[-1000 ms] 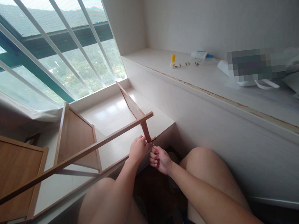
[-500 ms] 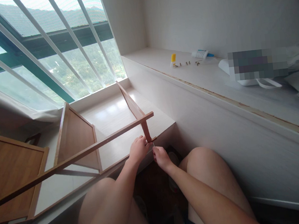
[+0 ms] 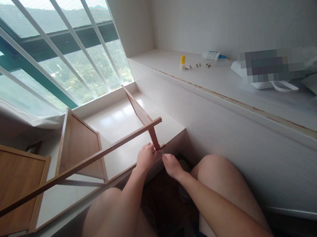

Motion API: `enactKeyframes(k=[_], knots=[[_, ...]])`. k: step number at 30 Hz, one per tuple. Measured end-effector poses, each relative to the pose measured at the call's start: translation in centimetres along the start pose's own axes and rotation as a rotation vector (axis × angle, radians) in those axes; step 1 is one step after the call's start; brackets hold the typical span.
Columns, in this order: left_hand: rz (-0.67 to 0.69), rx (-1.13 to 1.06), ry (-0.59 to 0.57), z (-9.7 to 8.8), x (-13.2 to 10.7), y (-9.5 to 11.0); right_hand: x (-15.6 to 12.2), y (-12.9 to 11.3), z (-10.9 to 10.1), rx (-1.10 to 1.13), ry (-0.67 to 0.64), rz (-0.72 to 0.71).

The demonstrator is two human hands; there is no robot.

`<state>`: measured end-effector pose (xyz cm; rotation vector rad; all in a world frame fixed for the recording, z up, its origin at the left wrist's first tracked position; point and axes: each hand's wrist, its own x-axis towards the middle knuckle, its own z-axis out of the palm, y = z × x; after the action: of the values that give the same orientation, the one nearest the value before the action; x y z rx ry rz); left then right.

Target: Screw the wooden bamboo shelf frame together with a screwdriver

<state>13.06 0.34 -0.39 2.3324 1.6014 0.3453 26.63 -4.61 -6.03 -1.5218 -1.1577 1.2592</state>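
Wooden shelf frame (image 3: 79, 145), rail (image 3: 116, 145) seemingly fitted: curled left hand (image 3: 146, 156) grips it, right hand (image 3: 172, 165) pinches slim metal tool (image 3: 163, 153); loose screws (image 3: 208, 65) appear unused.

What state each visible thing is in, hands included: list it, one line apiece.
Wooden frame, panels standing on edge.
Left hand, touching the wooden frame's near end; grip partly hidden.
Right hand, closed on a thin metal tool.
Yellow-capped bottle, upright, cap on.
Blue-tipped tube, lying down.
Small metal fasteners, lying loose.
Window, barred; open or shut unclear.
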Motion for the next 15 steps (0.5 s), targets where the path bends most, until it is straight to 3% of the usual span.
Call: enactKeyframes(k=[10,15], knots=[[-0.030,-0.011,-0.015,-0.3,0.0,0.5,-0.7,-0.7,1.3,0.473,-0.210,0.179],[-0.030,-0.002,-0.014,-0.3,0.0,0.5,-1.1,-1.5,0.6,0.921,-0.389,0.332]])
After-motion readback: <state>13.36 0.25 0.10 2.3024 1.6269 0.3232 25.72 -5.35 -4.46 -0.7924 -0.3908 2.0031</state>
